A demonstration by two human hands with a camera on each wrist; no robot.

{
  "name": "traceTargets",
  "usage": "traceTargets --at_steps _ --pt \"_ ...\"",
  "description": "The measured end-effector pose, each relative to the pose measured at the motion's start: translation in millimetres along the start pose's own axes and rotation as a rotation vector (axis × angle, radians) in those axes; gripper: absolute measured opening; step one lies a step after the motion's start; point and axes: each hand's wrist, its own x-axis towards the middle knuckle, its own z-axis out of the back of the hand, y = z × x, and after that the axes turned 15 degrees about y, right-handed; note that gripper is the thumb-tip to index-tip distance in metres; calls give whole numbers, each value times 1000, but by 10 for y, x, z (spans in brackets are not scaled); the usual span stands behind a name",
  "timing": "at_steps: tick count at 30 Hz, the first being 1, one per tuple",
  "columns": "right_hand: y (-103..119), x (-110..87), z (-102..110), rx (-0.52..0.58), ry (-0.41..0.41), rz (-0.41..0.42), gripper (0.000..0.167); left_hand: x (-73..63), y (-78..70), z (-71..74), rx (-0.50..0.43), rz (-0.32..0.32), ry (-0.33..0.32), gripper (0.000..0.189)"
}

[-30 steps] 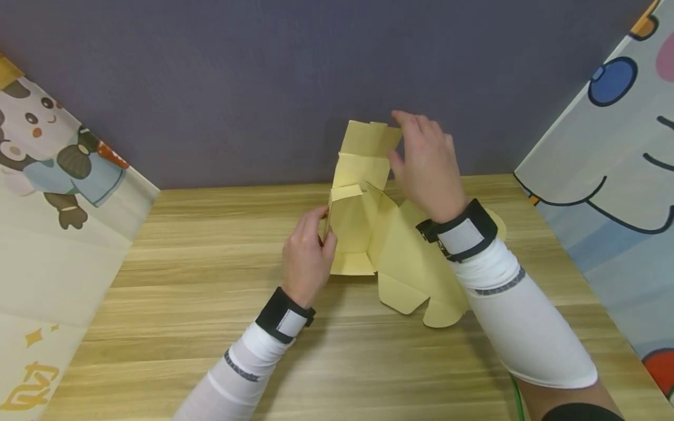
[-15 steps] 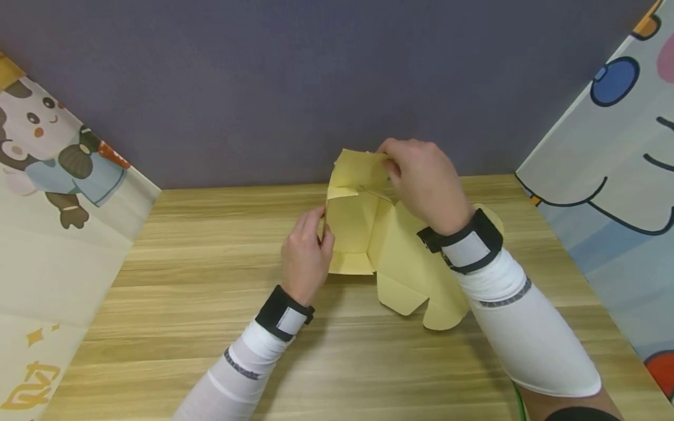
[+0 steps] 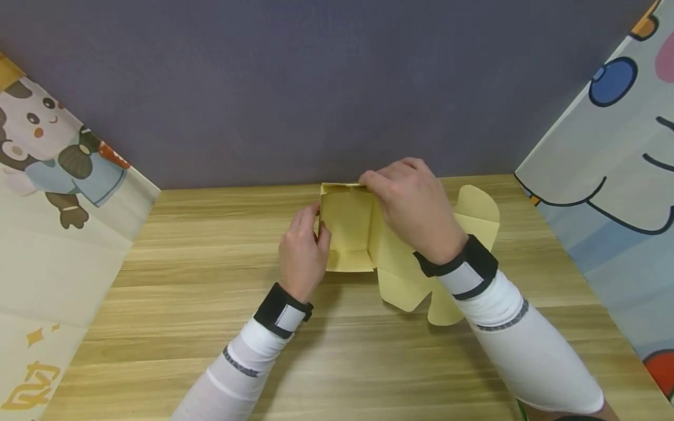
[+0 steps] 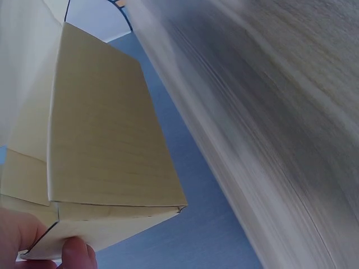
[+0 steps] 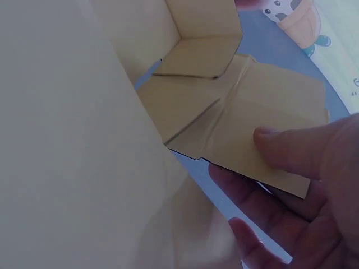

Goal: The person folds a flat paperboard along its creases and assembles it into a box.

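A partly folded yellow cardboard box stands on the wooden table, its inside facing up and its lid panel spread out to the right. My left hand holds the box's left wall. In the left wrist view, the thumb and a finger pinch the edge at one corner below a broad side panel. My right hand pinches the far end flap, thumb on one face and fingers behind it, as the right wrist view shows. In the head view that flap is folded over near the box's far edge.
A dark grey-blue wall rises right behind the table's far edge. Printed cartoon panels stand at the left and right sides. A green cord shows by my right forearm.
My right hand has taken hold of the upright far flap and brought it down and toward me, folding it over the box's far end. The left hand has shifted only slightly.
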Motion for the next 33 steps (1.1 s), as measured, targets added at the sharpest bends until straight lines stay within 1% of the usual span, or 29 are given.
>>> traceTargets --at_steps 3,10,14,17,21,24,27,30,31,33 --pt "18 -40 -46 -21 -10 27 26 0 10 -3 4 -2 4 29" --pt "56 -105 -137 -47 -31 67 24 -1 22 -7 -16 2 17 30" --pt "73 -142 -181 -53 -24 84 22 -2 25 -9 -32 6 23 32" --pt "77 -172 -203 -49 23 96 20 -6 30 -12 -34 2 31 33" --pt "88 -202 -220 -27 146 103 21 -16 51 -26 -23 -5 41 33" --pt "88 -218 -219 -12 224 95 22 -26 48 -38 -18 -1 44 35" --pt "79 -223 -214 -16 281 79 25 -32 46 -48 -15 7 48 37" --pt "64 -234 -211 -18 336 60 37 -33 44 -52 -8 13 54 38" --pt "59 -237 -211 -15 349 53 42 -33 44 -54 -3 14 55 37" --pt "46 -241 -222 -4 346 45 41 -37 39 -58 10 14 56 37"
